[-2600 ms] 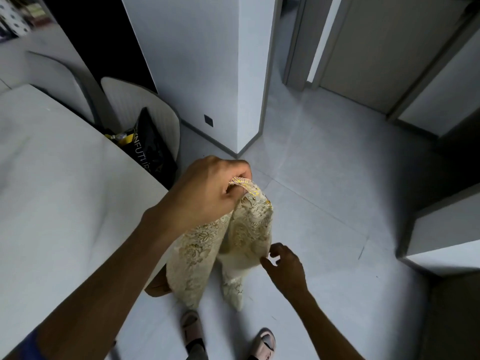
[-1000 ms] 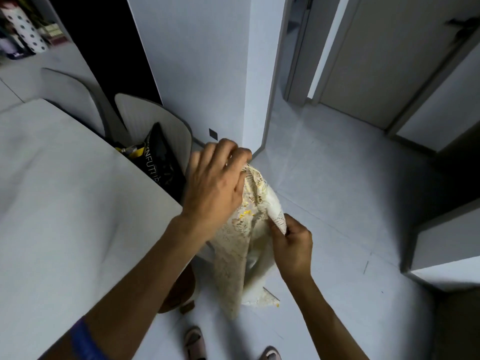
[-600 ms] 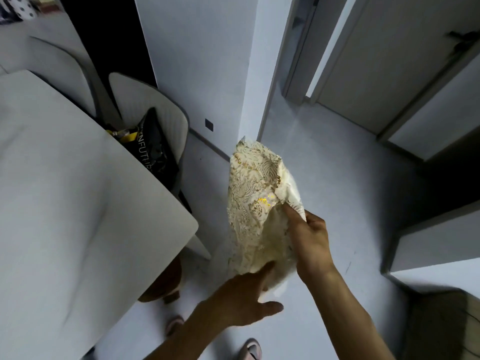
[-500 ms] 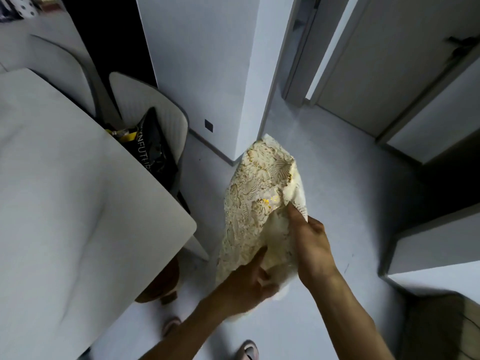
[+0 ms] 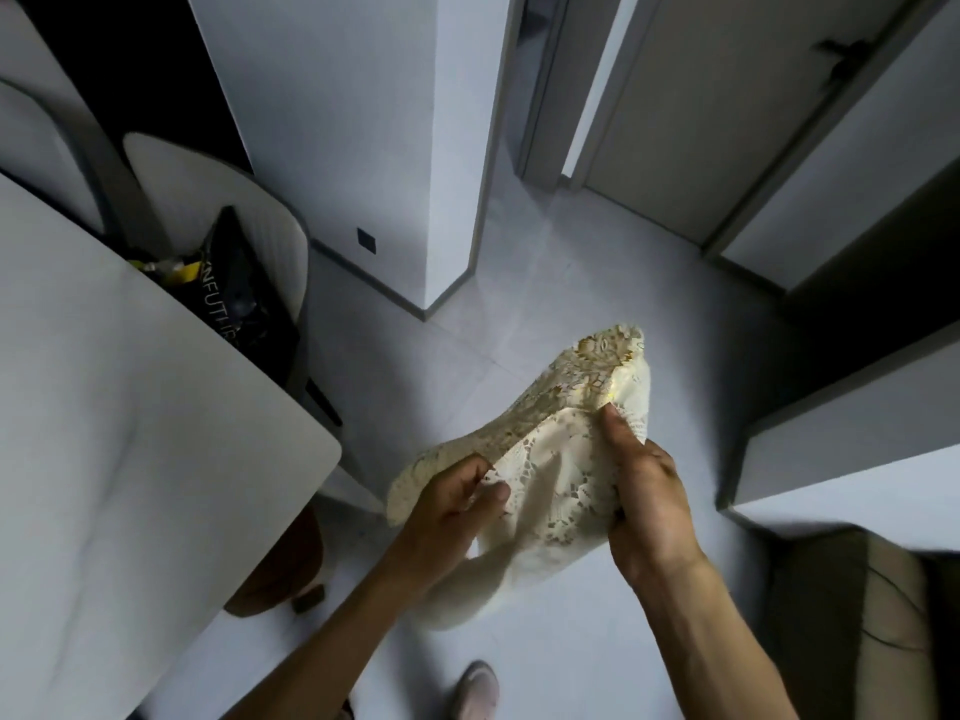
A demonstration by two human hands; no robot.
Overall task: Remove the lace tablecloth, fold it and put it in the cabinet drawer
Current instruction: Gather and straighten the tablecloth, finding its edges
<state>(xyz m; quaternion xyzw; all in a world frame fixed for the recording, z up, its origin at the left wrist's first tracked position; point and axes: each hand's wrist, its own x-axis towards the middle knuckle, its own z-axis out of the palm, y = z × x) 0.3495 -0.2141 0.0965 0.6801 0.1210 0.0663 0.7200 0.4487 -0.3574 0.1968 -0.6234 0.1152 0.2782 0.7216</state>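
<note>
Cream lace tablecloth with gold floral pattern (image 5: 561,459), bunched into a soft folded bundle, held in mid-air above the pale grey tiled floor (image 5: 441,366), well off the table. Openwork edges and scalloped border visible, gold-printed side turned up and away, plain cream side toward the camera. Left hand (image 5: 447,517) pinching the lower left edge between thumb and curled fingers; right hand (image 5: 647,501) gripping the right side, thumb pressed into the cloth, fingers wrapped behind. Hands apart, cloth spanning between them.

Just left, rounded corner of a smooth white table (image 5: 156,459), matte and bare where seen. Beneath its edge, a brown rounded stool or base (image 5: 283,574), partly hidden. Behind the table, a white ribbed curved-back chair (image 5: 218,194) carrying a glossy black bag (image 5: 244,293) with white letters reading "NFUTH", remainder cut off, and something yellow at its top.

Further out, a white square wall pillar (image 5: 363,122) with a dark skirting and a small dark square plate low down. Beyond, a closed pale door (image 5: 727,106) with dark handle. At right, a low white cabinet with grey side (image 5: 841,449). At bottom, a pale slipper toe (image 5: 478,688).
</note>
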